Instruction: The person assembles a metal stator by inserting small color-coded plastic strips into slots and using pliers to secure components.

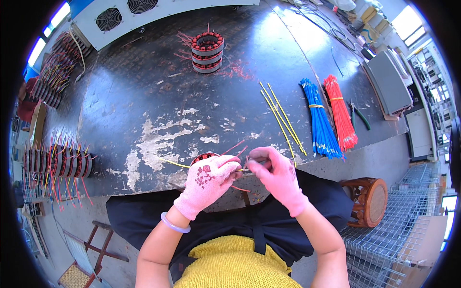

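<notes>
Pink-gloved left hand [209, 181] with dark-red printed pattern [206, 175], pink-gloved right hand [277, 175], both pinching yellow wire [175, 163], red coil [203, 156] just beyond.

No words, numbers or brands legible. Dark red motif [205, 175], diamond-shaped blocks, printed on back of pink glove worn on left hand [207, 181]; no lettering made out in it. Smaller dark print [292, 173] partly seen at side of pink glove worn on right hand [277, 174]; turned away, too small to be read.
</notes>
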### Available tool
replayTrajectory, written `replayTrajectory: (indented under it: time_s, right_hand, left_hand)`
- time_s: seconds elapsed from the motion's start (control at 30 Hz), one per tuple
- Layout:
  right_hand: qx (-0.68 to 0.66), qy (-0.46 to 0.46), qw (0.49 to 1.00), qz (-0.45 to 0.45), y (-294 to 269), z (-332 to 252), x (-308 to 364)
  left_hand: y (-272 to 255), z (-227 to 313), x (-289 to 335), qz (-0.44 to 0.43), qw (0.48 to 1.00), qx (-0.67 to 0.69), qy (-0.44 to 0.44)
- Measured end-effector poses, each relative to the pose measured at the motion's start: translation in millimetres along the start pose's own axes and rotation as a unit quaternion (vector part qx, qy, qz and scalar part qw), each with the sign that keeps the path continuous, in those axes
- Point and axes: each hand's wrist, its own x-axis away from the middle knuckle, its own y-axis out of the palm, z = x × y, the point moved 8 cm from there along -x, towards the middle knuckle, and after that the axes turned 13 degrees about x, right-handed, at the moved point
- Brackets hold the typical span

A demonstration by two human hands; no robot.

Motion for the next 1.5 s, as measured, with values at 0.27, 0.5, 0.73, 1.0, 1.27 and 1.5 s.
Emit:
replayTrajectory:
  time_s: [0.27, 0.5, 0.73, 1.0, 1.27, 1.5]
  right_hand:
    - [0.335, -0.286, 0.891, 0.108, 11.5, -25.6, 27.4]
    - [0.291, -0.293, 0.909, 0.062, 15.3, -28.0, 15.9]
    - [-0.248, 0.207, 0.898, -0.3, 49.8, 22.2, 12.3]
    - [0.305, -0.272, 0.913, 0.011, 8.2, -34.0, 21.5]
    - [-0.177, 0.144, 0.944, -0.239, 46.4, 30.3, -1.1]
    - [0.319, -0.262, 0.906, 0.092, -0.3, -42.7, 27.3]
  left_hand:
    - [0.5, -2.9, -0.3, 0.003, 1.0, 0.021, -0.018]
    - [2.6, -5.2, 1.6, -0.006, 1.0, 0.009, -0.007]
    - [1.0, -2.1, 0.9, -0.009, 1.0, 0.019, -0.008]
    - [-0.2, -2.6, 0.0, -0.002, 0.999, 0.031, -0.015]
    - [0.7, -3.0, 1.5, -0.016, 0.999, 0.033, 0.005]
    - [-0.6, -2.6, -0.7, 0.003, 0.999, 0.04, -0.018]
